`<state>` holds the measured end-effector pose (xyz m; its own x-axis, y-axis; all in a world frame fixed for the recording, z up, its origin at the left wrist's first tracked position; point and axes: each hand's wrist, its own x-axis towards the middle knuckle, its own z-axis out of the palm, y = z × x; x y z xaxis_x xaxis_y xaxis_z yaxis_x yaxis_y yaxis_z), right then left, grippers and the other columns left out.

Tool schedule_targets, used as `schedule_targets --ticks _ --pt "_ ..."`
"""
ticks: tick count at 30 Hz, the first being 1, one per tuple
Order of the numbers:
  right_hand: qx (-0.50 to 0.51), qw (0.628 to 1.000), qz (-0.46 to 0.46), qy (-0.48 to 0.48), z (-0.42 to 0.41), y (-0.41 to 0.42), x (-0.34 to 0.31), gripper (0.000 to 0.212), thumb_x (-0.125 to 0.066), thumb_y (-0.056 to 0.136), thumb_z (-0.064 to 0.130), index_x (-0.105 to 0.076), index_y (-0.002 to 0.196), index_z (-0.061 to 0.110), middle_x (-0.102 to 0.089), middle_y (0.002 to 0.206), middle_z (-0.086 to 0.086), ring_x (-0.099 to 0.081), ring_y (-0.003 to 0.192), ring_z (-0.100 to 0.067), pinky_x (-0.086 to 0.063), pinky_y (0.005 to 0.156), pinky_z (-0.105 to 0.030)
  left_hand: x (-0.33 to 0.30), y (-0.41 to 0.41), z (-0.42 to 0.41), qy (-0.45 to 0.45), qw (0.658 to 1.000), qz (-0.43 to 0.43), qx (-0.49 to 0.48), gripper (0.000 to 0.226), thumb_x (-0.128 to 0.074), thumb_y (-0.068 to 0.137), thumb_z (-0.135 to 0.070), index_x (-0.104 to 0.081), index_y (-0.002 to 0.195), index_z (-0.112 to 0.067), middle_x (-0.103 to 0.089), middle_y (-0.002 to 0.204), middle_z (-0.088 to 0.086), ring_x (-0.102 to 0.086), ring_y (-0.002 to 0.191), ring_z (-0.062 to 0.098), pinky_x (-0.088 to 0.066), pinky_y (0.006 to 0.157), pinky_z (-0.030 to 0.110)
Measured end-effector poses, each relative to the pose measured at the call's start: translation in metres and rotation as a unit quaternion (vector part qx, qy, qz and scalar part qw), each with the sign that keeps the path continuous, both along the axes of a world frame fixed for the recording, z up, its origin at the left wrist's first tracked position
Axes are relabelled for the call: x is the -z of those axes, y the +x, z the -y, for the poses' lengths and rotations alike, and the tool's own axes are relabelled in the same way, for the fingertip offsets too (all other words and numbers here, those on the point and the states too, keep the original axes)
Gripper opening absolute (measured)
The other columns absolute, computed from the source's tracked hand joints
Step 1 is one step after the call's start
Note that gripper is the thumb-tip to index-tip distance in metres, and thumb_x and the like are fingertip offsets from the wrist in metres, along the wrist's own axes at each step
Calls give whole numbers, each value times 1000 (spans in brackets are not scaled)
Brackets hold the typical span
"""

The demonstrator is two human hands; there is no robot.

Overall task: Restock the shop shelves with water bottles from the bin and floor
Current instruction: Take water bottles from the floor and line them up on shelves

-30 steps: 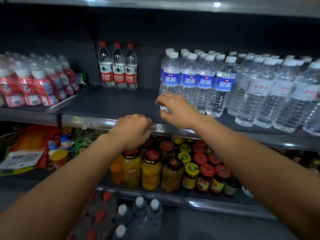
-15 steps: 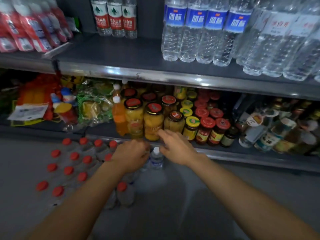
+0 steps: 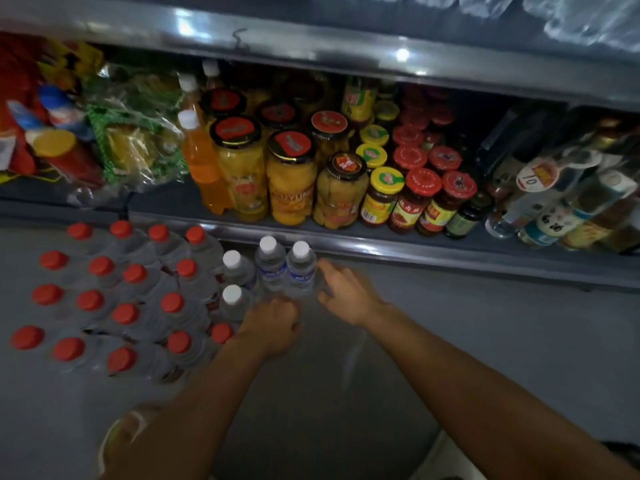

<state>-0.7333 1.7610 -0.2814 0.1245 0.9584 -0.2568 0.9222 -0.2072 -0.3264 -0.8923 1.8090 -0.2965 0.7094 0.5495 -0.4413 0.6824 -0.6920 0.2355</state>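
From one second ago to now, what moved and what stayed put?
Both hands dropped from the upper shelf's edge to the floor. The left hand and right hand now flank the white-capped bottles, grip not clearly closed. The red-capped bottles and jars stayed put.

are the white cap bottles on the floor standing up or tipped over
Upright: all four white-capped bottles show caps pointing up.

A block of bottles [image 3: 114, 299] is stood on the floor [image 3: 485, 341] before the bottom shelf [image 3: 381, 245]. Four more bottles [image 3: 270, 265] are set just right of it. Jars [image 3: 291, 178] are ranged on that shelf, behind them.
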Motion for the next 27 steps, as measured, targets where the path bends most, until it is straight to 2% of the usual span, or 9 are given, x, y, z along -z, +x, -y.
schedule_targets --ticks 5,9,15,19,23,27 --pt "18 1000 -18 13 -33 3 17 60 -58 90 26 -27 141 18 -58 126 -14 -59 107 -38 -50 81 -40 28 5 -2 -33 999 -19 1 25 -46 94 -29 -54 109 -10 -55 121 14 -54 112 34 -46 88 40" --pt "20 1000 -11 13 -55 4 25 71 -58 90 28 -19 149 22 -48 139 -12 -55 114 -38 -48 84 -41 40 8 3 -47 998 -34 6 27 -46 93 -29 -54 112 -11 -56 124 13 -54 115 33 -47 92 41" --pt "-16 1000 25 -10 -77 6 28 51 -56 93 25 -34 139 15 -52 129 -19 -54 113 -39 -47 82 -41 46 0 9 -57 998 -41 4 28 -47 92 -27 -55 115 -14 -55 125 10 -55 115 30 -47 93 39" --pt "-24 999 5 -34 -74 7 24 50 -58 92 22 -37 137 9 -52 129 -21 -52 114 -39 -46 85 -41 40 -5 11 -53 998 -30 1 25 -48 92 -27 -56 111 -13 -56 122 11 -56 112 30 -46 90 37" --pt "14 998 -56 8 -57 14 2 34 -61 87 21 -50 116 7 -60 114 -21 -57 102 -37 -42 73 -35 16 -7 8 -38 999 12 -16 21 -48 92 -26 -57 104 -11 -58 115 12 -57 107 31 -49 86 39" --pt "10 995 -88 54 -42 18 -44 20 -66 80 19 -52 90 8 -61 92 -18 -57 87 -35 -43 65 -37 -16 -10 5 -23 998 45 -22 12 -49 92 -28 -49 84 -19 -60 105 10 -60 99 31 -50 81 40"
